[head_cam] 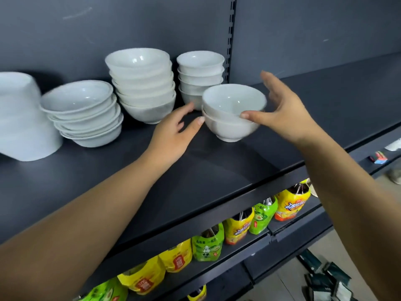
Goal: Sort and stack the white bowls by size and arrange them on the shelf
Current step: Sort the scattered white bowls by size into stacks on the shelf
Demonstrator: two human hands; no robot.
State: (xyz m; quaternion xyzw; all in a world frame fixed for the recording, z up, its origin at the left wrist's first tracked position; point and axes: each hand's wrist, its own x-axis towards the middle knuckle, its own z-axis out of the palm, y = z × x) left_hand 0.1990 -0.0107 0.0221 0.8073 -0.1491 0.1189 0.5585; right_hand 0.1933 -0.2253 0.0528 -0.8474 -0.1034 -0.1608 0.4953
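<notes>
- Between the hands, on the dark shelf [217,170], a two-bowl stack [230,127] stands upright.
- Right hand [286,118] is spread wide with its thumb touching the stack; left hand [173,135] is open, thumb tip just beside it.
- Beyond the left hand, three taller bowl stacks [141,83] line the grey back panel [108,22].
- Below the forearms, green and yellow drink bottles [260,218] fill a lower shelf.

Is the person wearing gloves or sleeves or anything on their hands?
No. The left hand and right hand are bare: no gloves, rings or watch show. The left forearm and right forearm are bare too, with no sleeve in view.
</notes>
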